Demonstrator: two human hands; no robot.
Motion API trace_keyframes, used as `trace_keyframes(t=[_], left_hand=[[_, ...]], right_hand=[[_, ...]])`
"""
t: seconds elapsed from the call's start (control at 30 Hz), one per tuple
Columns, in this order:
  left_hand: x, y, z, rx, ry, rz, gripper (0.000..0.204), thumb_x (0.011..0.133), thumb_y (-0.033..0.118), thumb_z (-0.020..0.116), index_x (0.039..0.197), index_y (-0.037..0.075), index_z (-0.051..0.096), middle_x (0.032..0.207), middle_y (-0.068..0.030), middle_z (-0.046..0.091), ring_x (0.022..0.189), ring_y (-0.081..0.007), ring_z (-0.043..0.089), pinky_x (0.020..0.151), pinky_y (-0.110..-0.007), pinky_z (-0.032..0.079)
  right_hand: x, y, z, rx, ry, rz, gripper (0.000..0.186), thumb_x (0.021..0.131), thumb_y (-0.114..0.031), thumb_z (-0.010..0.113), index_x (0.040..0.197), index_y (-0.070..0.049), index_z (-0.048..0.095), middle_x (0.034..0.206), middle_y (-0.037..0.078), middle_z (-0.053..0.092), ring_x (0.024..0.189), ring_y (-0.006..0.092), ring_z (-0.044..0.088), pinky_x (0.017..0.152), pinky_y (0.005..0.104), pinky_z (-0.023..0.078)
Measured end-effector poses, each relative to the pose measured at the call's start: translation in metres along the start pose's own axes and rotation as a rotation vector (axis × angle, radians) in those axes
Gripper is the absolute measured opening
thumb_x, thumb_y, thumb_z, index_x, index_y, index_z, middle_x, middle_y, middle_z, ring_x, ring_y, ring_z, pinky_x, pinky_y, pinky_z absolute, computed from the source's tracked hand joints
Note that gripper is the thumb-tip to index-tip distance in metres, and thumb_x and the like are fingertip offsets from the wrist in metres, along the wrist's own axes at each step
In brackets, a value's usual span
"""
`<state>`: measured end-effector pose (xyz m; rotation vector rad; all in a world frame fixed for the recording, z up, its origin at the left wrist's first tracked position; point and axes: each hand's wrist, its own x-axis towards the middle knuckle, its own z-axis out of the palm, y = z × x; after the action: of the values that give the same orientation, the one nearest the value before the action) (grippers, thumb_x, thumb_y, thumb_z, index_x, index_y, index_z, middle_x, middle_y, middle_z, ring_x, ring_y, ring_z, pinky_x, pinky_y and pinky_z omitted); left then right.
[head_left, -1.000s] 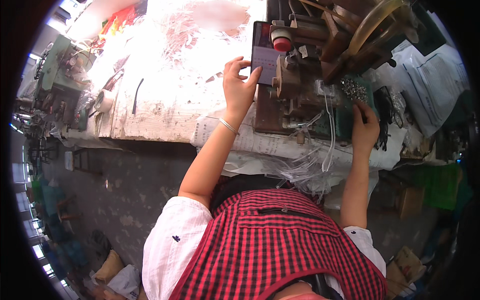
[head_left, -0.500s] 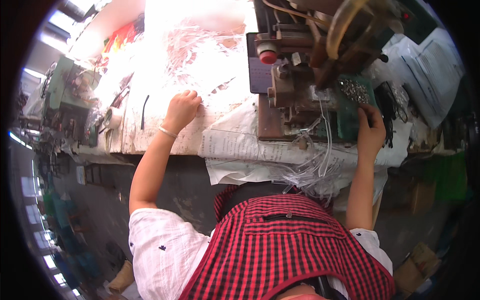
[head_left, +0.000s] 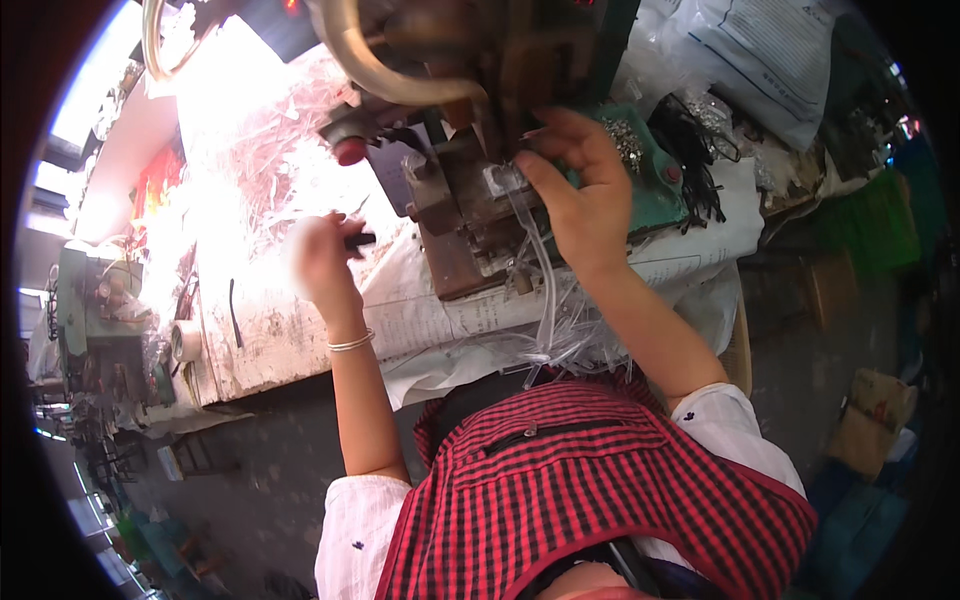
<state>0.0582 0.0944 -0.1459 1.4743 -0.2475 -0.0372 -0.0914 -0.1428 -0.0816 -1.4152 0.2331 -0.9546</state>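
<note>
Hands, head view: right hand (head_left: 580,190) is curled on a clear plastic strip (head_left: 535,250) at the front of the brown press machine (head_left: 470,180), fingers pinching it against the fixture. Left hand (head_left: 320,255), left of the machine over the bench (head_left: 260,340), is closed around a small dark piece (head_left: 362,240). Loose clear strips (head_left: 560,345) hang below the machine at the bench edge. Best kept: strip seated flat and straight, fingertips clear of the pressing part, dark piece ready close by.

Two hands (head_left: 320,255) (head_left: 575,190), one machine (head_left: 470,150), one bracelet (head_left: 350,343).
</note>
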Motion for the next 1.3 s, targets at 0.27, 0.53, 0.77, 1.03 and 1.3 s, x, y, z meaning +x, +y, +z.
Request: trace_keyframes(t=[0.27, 0.53, 0.77, 1.03, 1.3], left_hand=[[-0.063, 0.101, 0.065, 0.231, 0.106, 0.512, 0.012, 0.089, 0.001, 0.067, 0.1, -0.001, 0.071, 0.101, -0.0086, 0.073, 0.079, -0.0135, 0.065, 0.067, -0.025, 0.051], [-0.056, 0.08, 0.125, 0.61, -0.413, 1.378, 0.022, 0.072, 0.004, 0.077, 0.092, 0.009, 0.07, 0.1, -0.0075, 0.071, 0.061, -0.0113, 0.06, 0.052, -0.027, 0.046], [-0.053, 0.064, 0.128, 0.537, -0.32, 1.421, 0.021, 0.073, 0.007, 0.078, 0.092, 0.01, 0.069, 0.098, -0.0056, 0.071, 0.057, -0.0104, 0.057, 0.049, -0.026, 0.043], [-0.085, 0.065, 0.105, 0.436, -0.288, 1.092, 0.025, 0.073, -0.001, 0.079, 0.096, 0.006, 0.073, 0.105, -0.0132, 0.075, 0.068, -0.0188, 0.067, 0.057, -0.029, 0.052], [-0.014, -0.046, 0.05, 0.301, 0.022, 0.346, 0.047, 0.084, 0.002, 0.076, 0.127, -0.002, 0.057, 0.126, -0.014, 0.056, 0.109, -0.0214, 0.062, 0.087, -0.031, 0.057]], right_hand=[[-0.017, -0.041, 0.003, -0.106, -0.156, -0.048, 0.055, 0.083, 0.005, 0.064, 0.137, 0.001, 0.05, 0.113, 0.013, 0.069, 0.105, 0.0188, 0.067, 0.094, 0.0292, 0.049], [0.044, 0.011, -0.089, -0.431, 0.004, -0.02, 0.041, 0.088, -0.002, 0.064, 0.129, -0.005, 0.061, 0.12, 0.011, 0.069, 0.113, 0.0205, 0.065, 0.095, 0.034, 0.051], [0.002, 0.042, -0.135, -0.881, -0.043, 0.196, 0.025, 0.083, -0.011, 0.071, 0.107, -0.005, 0.069, 0.111, 0.012, 0.069, 0.106, 0.0287, 0.065, 0.092, 0.0372, 0.049], [-0.004, 0.055, -0.115, -1.368, 0.009, -0.147, 0.01, 0.078, -0.015, 0.074, 0.086, -0.011, 0.069, 0.092, 0.009, 0.066, 0.094, 0.0322, 0.063, 0.08, 0.0449, 0.051], [0.006, 0.061, -0.114, -0.934, 0.11, -0.002, 0.018, 0.089, -0.016, 0.072, 0.103, -0.004, 0.072, 0.088, 0.006, 0.072, 0.079, 0.0127, 0.067, 0.072, 0.0286, 0.051]])
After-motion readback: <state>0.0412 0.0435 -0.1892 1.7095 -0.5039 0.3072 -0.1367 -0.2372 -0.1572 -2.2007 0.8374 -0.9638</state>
